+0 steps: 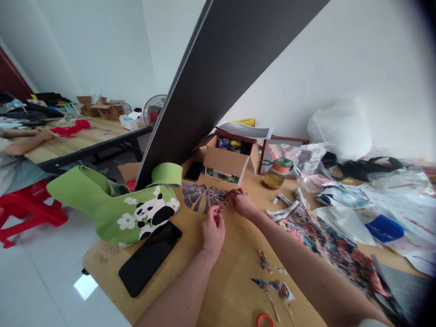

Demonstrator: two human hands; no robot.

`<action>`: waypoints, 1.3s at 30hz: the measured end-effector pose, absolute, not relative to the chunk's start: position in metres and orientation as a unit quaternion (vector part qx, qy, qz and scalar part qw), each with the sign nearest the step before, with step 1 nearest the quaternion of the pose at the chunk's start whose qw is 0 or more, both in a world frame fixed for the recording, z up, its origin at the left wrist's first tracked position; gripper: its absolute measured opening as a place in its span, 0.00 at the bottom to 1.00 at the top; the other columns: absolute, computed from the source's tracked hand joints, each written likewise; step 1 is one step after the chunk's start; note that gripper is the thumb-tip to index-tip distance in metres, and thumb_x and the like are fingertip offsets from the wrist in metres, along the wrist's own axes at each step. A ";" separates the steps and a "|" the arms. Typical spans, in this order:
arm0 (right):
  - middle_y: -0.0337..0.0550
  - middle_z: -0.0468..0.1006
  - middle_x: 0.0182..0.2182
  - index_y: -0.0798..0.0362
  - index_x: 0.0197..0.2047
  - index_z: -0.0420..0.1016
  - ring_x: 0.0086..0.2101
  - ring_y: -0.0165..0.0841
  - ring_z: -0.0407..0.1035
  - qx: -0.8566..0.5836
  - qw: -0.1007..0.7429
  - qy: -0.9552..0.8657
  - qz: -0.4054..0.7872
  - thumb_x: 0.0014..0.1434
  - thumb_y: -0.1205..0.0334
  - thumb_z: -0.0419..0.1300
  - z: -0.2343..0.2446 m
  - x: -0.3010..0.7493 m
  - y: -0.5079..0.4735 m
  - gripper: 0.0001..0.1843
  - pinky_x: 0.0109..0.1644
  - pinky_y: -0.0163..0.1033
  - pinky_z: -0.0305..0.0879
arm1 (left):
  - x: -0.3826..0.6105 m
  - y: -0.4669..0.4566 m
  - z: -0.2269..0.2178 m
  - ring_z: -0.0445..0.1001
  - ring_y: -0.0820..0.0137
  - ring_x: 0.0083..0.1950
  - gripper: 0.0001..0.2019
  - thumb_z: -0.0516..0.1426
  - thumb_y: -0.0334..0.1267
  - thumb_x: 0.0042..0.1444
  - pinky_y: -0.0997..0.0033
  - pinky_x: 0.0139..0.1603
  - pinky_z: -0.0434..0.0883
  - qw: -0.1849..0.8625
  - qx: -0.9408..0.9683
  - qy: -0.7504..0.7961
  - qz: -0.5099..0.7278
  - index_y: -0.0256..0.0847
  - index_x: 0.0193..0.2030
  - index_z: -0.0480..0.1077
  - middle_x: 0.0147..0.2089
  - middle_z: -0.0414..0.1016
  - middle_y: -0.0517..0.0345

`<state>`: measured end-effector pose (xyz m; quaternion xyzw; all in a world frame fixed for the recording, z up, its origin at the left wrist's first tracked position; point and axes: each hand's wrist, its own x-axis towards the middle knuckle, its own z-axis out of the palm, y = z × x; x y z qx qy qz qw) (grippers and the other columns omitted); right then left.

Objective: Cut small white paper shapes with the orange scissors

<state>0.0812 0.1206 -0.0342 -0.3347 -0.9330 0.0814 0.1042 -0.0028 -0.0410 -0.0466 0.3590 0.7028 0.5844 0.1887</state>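
Several small cut fabric pieces, some grey and some floral, lie spread like a fan on the wooden table. At their right edge is my right hand, its fingers bent and close together, the tips on a floral fabric piece. My left hand is just in front of the pieces with fingers curled in and thumb near the fingertips; whatever it pinches is too small to make out. Floral scraps lie nearer me, close to an orange ring-shaped handle.
A black phone and green panda-print fabric lie left. Behind stand an open carton and a lidded tea jar. Floral cloth and plastic bags cover the right. A dark panel leans overhead. Another person's arm rests far left.
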 end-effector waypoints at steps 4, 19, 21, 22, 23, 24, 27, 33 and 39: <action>0.48 0.79 0.52 0.47 0.52 0.81 0.52 0.44 0.66 -0.336 0.137 -0.927 0.094 0.63 0.73 0.53 -0.032 0.081 0.123 0.22 0.55 0.46 0.62 | -0.003 -0.041 -0.047 0.73 0.70 0.30 0.14 0.52 0.28 0.57 0.73 0.33 0.67 0.189 0.359 0.698 0.591 0.38 0.50 0.69 0.30 0.75 0.56; 0.50 0.82 0.43 0.50 0.47 0.80 0.40 0.41 0.78 -0.431 0.283 -0.821 0.247 0.62 0.53 0.57 -0.013 0.254 0.022 0.16 0.42 0.43 0.75 | -0.007 -0.038 -0.053 0.76 0.69 0.33 0.09 0.54 0.32 0.59 0.71 0.35 0.71 0.169 0.379 0.686 0.597 0.39 0.46 0.69 0.33 0.76 0.53; 0.50 0.83 0.41 0.50 0.46 0.80 0.39 0.41 0.78 -0.458 0.264 -0.806 0.267 0.61 0.53 0.58 -0.010 0.269 0.004 0.15 0.42 0.43 0.74 | -0.008 -0.036 -0.055 0.75 0.69 0.32 0.10 0.55 0.32 0.59 0.70 0.37 0.72 0.169 0.397 0.677 0.596 0.38 0.47 0.68 0.33 0.75 0.54; 0.49 0.84 0.41 0.51 0.46 0.81 0.39 0.41 0.78 -0.469 0.249 -0.803 0.271 0.61 0.55 0.58 -0.007 0.272 -0.002 0.15 0.42 0.43 0.74 | -0.008 -0.036 -0.056 0.75 0.69 0.32 0.10 0.55 0.32 0.59 0.70 0.37 0.72 0.166 0.401 0.674 0.598 0.38 0.47 0.68 0.33 0.75 0.54; 0.48 0.84 0.40 0.51 0.45 0.81 0.38 0.40 0.78 -0.475 0.231 -0.804 0.275 0.61 0.57 0.59 -0.004 0.272 -0.005 0.13 0.43 0.42 0.73 | -0.009 -0.036 -0.056 0.75 0.69 0.32 0.10 0.55 0.32 0.59 0.70 0.37 0.72 0.164 0.405 0.671 0.599 0.37 0.47 0.68 0.32 0.74 0.54; 0.47 0.84 0.39 0.51 0.44 0.81 0.37 0.39 0.78 -0.477 0.204 -0.808 0.278 0.61 0.59 0.59 0.000 0.269 -0.008 0.12 0.43 0.41 0.73 | -0.010 -0.036 -0.057 0.74 0.69 0.31 0.10 0.55 0.32 0.59 0.70 0.36 0.71 0.159 0.405 0.672 0.599 0.36 0.47 0.68 0.31 0.74 0.54; 0.46 0.84 0.34 0.53 0.39 0.81 0.33 0.37 0.76 -0.471 0.160 -0.818 0.288 0.59 0.64 0.61 0.011 0.255 -0.012 0.08 0.40 0.39 0.71 | -0.013 -0.038 -0.058 0.73 0.69 0.29 0.10 0.55 0.31 0.58 0.71 0.34 0.70 0.158 0.406 0.674 0.596 0.36 0.47 0.68 0.30 0.73 0.56; 0.43 0.82 0.30 0.52 0.37 0.80 0.30 0.34 0.75 -0.452 0.141 -0.825 0.308 0.58 0.64 0.61 0.026 0.244 -0.032 0.06 0.35 0.36 0.68 | -0.016 -0.037 -0.064 0.74 0.70 0.30 0.11 0.55 0.30 0.58 0.71 0.35 0.71 0.165 0.400 0.666 0.608 0.39 0.49 0.68 0.31 0.74 0.57; 0.43 0.80 0.29 0.53 0.35 0.78 0.29 0.34 0.73 -0.441 0.128 -0.840 0.288 0.60 0.68 0.59 0.027 0.258 -0.068 0.06 0.34 0.37 0.68 | -0.013 -0.033 -0.066 0.73 0.71 0.28 0.10 0.55 0.33 0.58 0.72 0.33 0.70 0.185 0.404 0.651 0.616 0.40 0.47 0.68 0.31 0.73 0.58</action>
